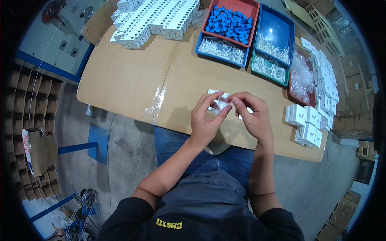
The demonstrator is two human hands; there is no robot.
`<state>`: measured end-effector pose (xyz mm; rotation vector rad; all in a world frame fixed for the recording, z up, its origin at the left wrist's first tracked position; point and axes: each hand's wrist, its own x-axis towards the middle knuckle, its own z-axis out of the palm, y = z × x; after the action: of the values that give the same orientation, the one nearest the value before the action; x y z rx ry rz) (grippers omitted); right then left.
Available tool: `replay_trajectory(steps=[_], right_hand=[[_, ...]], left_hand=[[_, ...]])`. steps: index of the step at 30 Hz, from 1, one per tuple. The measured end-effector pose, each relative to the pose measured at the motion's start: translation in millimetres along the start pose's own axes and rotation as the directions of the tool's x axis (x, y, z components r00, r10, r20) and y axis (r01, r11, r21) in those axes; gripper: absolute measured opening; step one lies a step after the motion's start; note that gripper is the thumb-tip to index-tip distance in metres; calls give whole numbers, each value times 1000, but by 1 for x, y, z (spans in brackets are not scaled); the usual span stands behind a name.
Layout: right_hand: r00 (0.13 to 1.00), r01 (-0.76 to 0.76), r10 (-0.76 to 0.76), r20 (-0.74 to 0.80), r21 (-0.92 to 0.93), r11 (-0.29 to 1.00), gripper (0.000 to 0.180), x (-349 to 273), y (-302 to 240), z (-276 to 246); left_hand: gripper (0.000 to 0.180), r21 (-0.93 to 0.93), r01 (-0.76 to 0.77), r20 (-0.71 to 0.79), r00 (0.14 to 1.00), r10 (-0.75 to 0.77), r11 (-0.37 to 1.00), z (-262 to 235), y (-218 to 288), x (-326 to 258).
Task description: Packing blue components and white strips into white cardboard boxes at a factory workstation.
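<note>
Near the front edge of the cardboard-covered table (120,80), both my hands are close together. A small, crinkled clear plastic piece (220,105), perhaps a little bag, sits between the curved thumb and fingers of my left hand (204,122). The thumb and forefinger of my right hand (257,120) are pinched together at its right edge; whatever lies between those tips is too small to make out. Behind the fingers a white item (213,91) shows in part. Another white bit (249,110) peeks out beside the right fingers, its shape mostly hidden.
Stacked white boxes (157,20) stand at the back left. A red tray (254,20) of blue parts rests on a blue tray (198,50) of white parts. A second blue tray (292,40) overlaps a green one (286,82); a red tray (295,97) holds clear bags. More white boxes (298,115) line the right.
</note>
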<state>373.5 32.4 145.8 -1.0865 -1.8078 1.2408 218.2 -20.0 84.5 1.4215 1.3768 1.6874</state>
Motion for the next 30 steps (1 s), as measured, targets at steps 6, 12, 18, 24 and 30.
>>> replay_trajectory(steps=[6,12,18,24,30], right_hand=[[996,-92,86,40,184,979,22,41,36,-1],[969,-92,-35,-245,-487,869,20,148,134,-33],[959,-10,-199,-203,-724,690,22,204,173,-26],[941,27,-289,-174,-816,578,16,206,190,-33],[886,181,-222,-408,-138,974,16,166,131,-27]], left_hand=[[32,-252,309,0,948,-319,917,-8,-16,-11],[36,-186,379,76,925,-372,906,-33,-30,-22],[41,-162,426,94,905,-416,890,-41,-27,-38],[45,-184,444,108,896,-431,877,-32,-27,-34],[47,-73,324,36,946,-322,943,-33,-10,-15]])
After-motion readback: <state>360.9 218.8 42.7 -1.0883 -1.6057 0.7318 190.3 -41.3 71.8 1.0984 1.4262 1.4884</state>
